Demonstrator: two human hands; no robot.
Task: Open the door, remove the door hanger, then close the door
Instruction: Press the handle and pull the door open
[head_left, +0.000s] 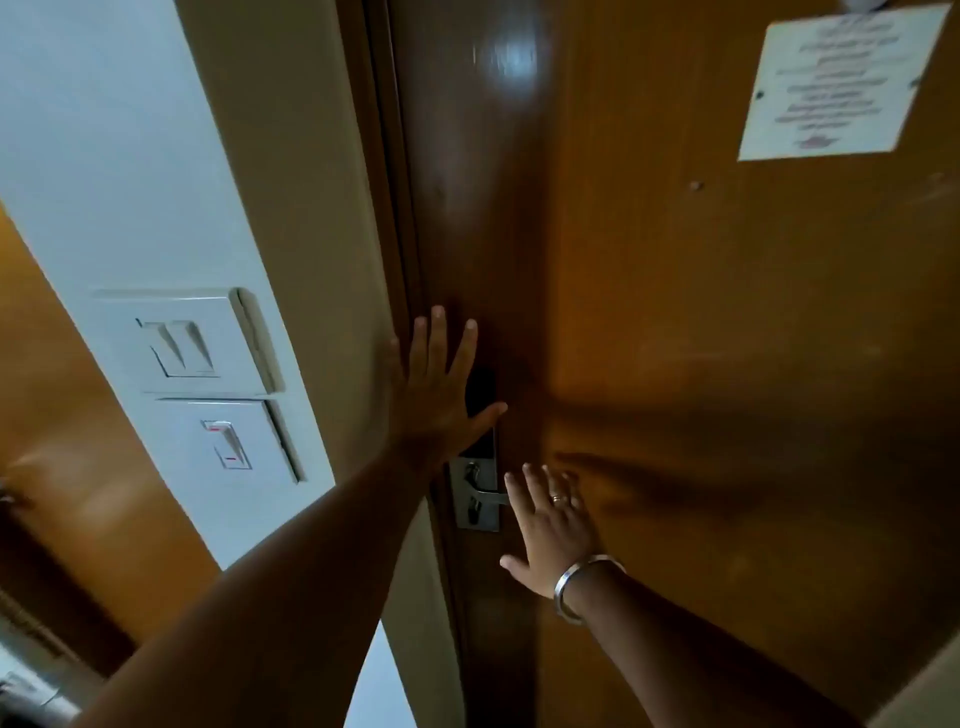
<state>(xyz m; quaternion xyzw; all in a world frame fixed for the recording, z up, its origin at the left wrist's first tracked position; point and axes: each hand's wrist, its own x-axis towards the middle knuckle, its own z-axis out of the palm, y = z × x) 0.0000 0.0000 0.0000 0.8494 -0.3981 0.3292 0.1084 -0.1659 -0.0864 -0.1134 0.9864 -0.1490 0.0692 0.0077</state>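
Observation:
A brown wooden door (701, 322) fills the right half of the view and sits flush in its frame (384, 218). My left hand (441, 395) lies flat on the door near its latch edge, fingers spread, just above the metal lock plate (475, 493). My right hand (553, 525), with a ring and a metal bangle, rests flat on the door just right of the lock plate and covers most of the lever handle. Both hands hold nothing. No door hanger is in view.
A white notice sheet (836, 83) is fixed to the door at the upper right. On the white wall to the left are two switch plates (202, 384). Another wooden panel (78, 441) shows at the far left.

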